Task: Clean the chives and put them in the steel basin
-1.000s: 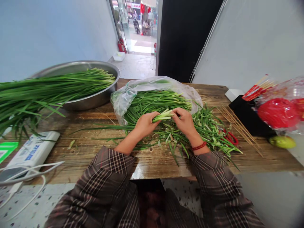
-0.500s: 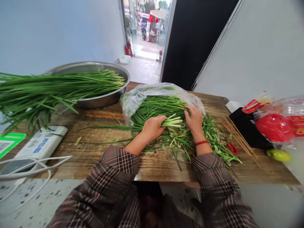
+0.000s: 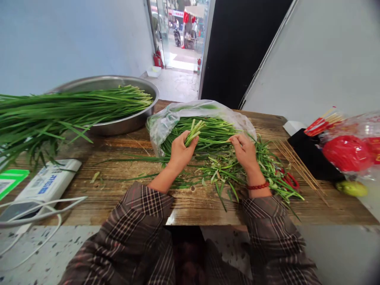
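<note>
A small bunch of garlic chives (image 3: 195,130) is in my left hand (image 3: 181,150), its pale cut ends pointing up and away. My right hand (image 3: 244,151), with a red bead bracelet at the wrist, pinches the end of a chive stalk (image 3: 221,141) at the edge of the pile. Beyond both hands, more chives (image 3: 213,128) lie in an open clear plastic bag (image 3: 162,128). Loose trimmings and wilted leaves (image 3: 221,168) are scattered between and to the right of my hands.
At the left, a steel basin (image 3: 127,123) holds a large heap of chives (image 3: 97,103). A white power strip (image 3: 47,182) with cables lies in front. On the right are bamboo skewers (image 3: 299,170), red-handled scissors (image 3: 292,182), a black box (image 3: 314,156) and a red plastic-wrapped bundle (image 3: 347,153).
My left hand has lifted and turned the bunch, so its ends now point upward instead of right. My right hand has closed its fingers on a stalk.
</note>
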The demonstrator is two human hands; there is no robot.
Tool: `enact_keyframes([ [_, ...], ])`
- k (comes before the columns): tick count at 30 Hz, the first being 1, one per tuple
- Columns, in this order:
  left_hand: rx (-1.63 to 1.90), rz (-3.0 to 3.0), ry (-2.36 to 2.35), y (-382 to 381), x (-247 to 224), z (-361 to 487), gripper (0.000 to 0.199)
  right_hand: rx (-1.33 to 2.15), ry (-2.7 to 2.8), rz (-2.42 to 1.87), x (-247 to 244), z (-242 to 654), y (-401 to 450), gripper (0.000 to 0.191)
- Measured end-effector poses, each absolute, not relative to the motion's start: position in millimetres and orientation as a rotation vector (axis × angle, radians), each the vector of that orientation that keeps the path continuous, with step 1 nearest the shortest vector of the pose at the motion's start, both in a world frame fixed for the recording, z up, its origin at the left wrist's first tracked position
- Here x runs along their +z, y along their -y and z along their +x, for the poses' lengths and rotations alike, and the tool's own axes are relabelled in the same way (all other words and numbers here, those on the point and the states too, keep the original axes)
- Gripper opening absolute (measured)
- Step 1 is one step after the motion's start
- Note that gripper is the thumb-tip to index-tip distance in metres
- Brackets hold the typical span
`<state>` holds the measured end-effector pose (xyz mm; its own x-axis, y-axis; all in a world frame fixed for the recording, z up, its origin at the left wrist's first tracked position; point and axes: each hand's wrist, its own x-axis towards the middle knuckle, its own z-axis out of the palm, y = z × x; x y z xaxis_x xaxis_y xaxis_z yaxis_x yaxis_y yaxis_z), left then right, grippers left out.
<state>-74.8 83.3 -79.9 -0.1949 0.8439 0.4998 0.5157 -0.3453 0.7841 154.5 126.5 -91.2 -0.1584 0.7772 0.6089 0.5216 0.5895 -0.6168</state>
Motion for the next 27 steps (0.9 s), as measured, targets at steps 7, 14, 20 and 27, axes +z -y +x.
enact_keyframes([
  [7,1.467,1.991,-1.43,-83.1,-83.8,-71.4,0.02,0.311,1.911,-0.964,-85.9,138.2,-114.9,0.029],
  [14,1.054,2.251,-1.507,-89.0,-92.3,-72.1,0.012,0.354,1.909,-0.897,-79.2,135.9,-109.4,0.024],
  [20,1.07,2.202,-1.587,-85.6,-87.8,-70.9,0.018,0.287,2.028,-0.829,-78.1,133.4,-109.1,0.012],
  [27,1.047,2.178,-1.594,-84.7,-88.7,-67.6,0.02,0.482,1.719,-0.93,-92.3,116.0,-107.4,0.015],
])
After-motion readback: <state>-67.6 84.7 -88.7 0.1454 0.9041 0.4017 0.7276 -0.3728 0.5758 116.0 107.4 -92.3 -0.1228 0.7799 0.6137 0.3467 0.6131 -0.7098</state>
